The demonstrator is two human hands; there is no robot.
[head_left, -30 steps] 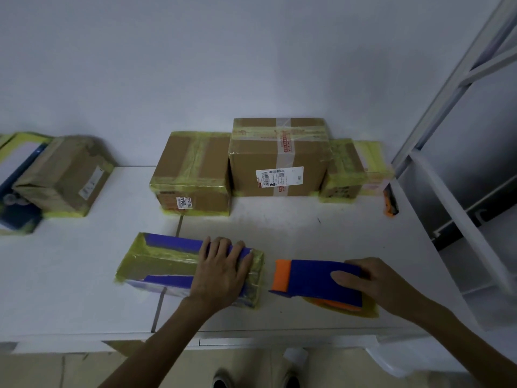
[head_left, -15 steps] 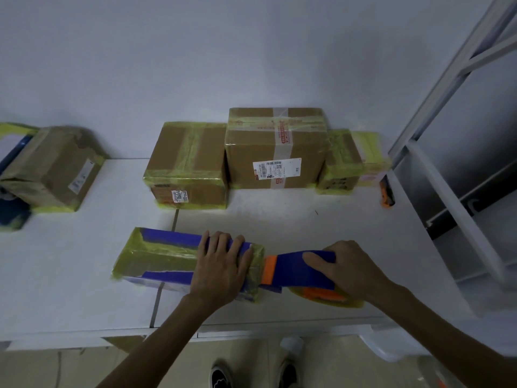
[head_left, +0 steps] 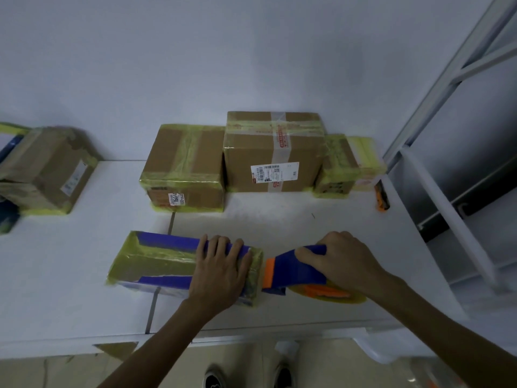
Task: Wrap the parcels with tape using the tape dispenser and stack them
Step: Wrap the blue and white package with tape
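White tabletop [head_left: 307,219] set against a pale wall carries, near its front edge, a long blue parcel [head_left: 156,259] lying flat and banded with yellowish tape. The left hand [head_left: 221,273] presses down on the parcel's right end, palm flat, fingers straight and only slightly spread across the top face. Just beside that end, touching or nearly touching it, sits the tape dispenser [head_left: 291,273], blue with an orange front edge pointed at the parcel. The right hand [head_left: 344,261] grips the dispenser from above, fingers curled over its body. A yellowish tape roll [head_left: 335,295] with orange inside shows beneath the wrist. Along the wall behind stands a row of taped cardboard boxes: a medium box [head_left: 184,166], a taller box [head_left: 274,152] with a white shipping label pressed against it, and a small box [head_left: 338,166] at its right. A small orange object [head_left: 382,196] lies near the table's right edge. Well apart at far left stands another brown box [head_left: 47,169]. A pale metal frame [head_left: 447,79] rises at right.
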